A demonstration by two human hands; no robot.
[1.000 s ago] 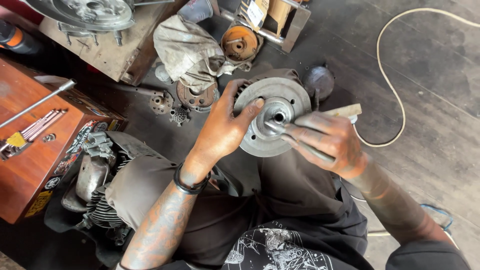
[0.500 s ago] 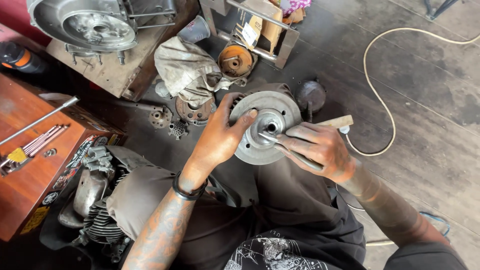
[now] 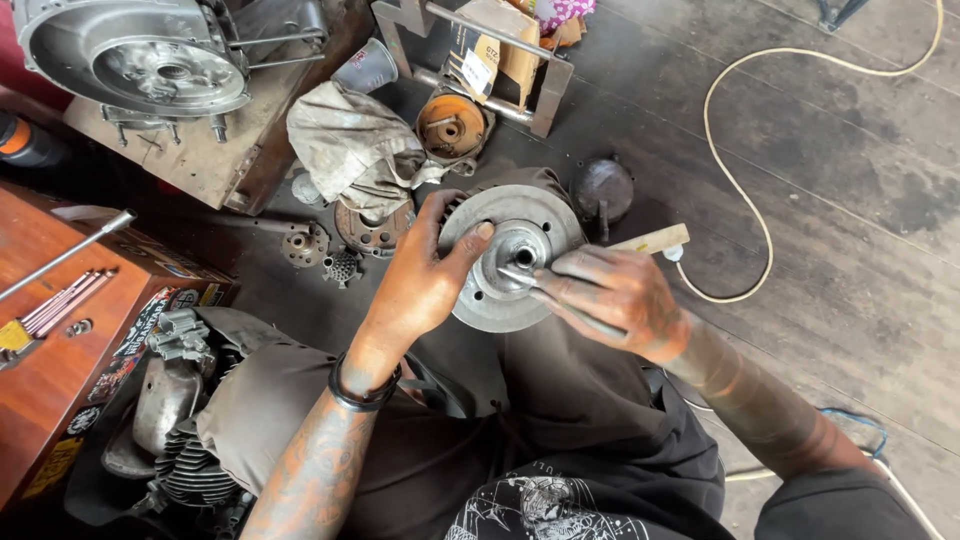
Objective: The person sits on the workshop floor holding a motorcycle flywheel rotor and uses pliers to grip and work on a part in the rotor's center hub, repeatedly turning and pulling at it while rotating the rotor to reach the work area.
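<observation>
A round grey metal disc (image 3: 515, 225) with a raised hub rests on my knee at the middle of the head view. My left hand (image 3: 415, 285) grips its left rim, thumb on the disc face. My right hand (image 3: 610, 295) holds a thin metal tool (image 3: 520, 278) whose tip sits at the disc's hub. A wooden handle (image 3: 655, 240) sticks out past my right hand's knuckles. Both hands are stained dark and rusty.
On the dark plank floor lie a dirty rag (image 3: 350, 145), an orange round part (image 3: 452, 125), small gears (image 3: 305, 243) and a dark round cap (image 3: 603, 188). An engine casing (image 3: 140, 60) sits on a board at top left. A wooden box (image 3: 60, 370) stands left; a white cord (image 3: 740, 190) loops right.
The camera has tilted so the scene sits lower and farther left in view. My hands keep the same hold on the disc and tool, with the right hand shifted slightly toward the hub.
</observation>
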